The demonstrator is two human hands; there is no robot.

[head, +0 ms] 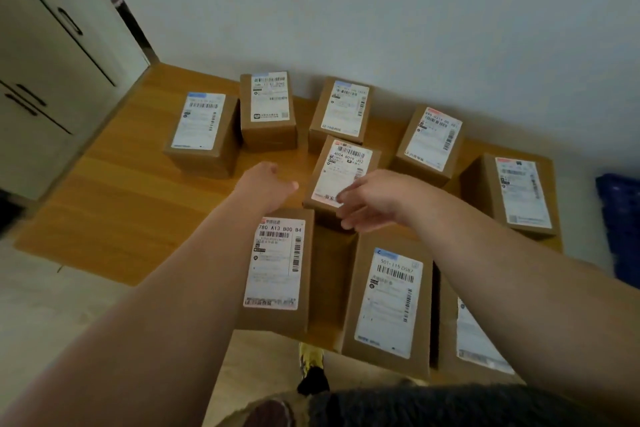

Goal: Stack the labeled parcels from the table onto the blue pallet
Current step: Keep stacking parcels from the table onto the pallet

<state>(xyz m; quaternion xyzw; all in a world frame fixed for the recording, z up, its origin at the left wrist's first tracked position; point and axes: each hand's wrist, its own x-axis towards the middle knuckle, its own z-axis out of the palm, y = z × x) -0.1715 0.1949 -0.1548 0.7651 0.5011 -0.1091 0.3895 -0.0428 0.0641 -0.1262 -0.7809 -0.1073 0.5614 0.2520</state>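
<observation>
Both my hands open, reaching frame centre: left hand, right hand flank middle parcel for two-sided grip; contact unclear, blurred. Pallet waits right edge.

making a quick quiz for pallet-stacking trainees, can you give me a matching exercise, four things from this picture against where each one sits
Things:
1. brown cardboard parcel labelled 400A B019 J02
2. brown cardboard parcel labelled 780 A13 B00 B4
3. blue plastic pallet
4. white cabinet with dark handles

Places:
A. far right edge, beyond the wooden table
B. left of the table
C. between the left hand and right hand
D. near table edge, under the left forearm

Pairs: 1-C, 2-D, 3-A, 4-B
</observation>
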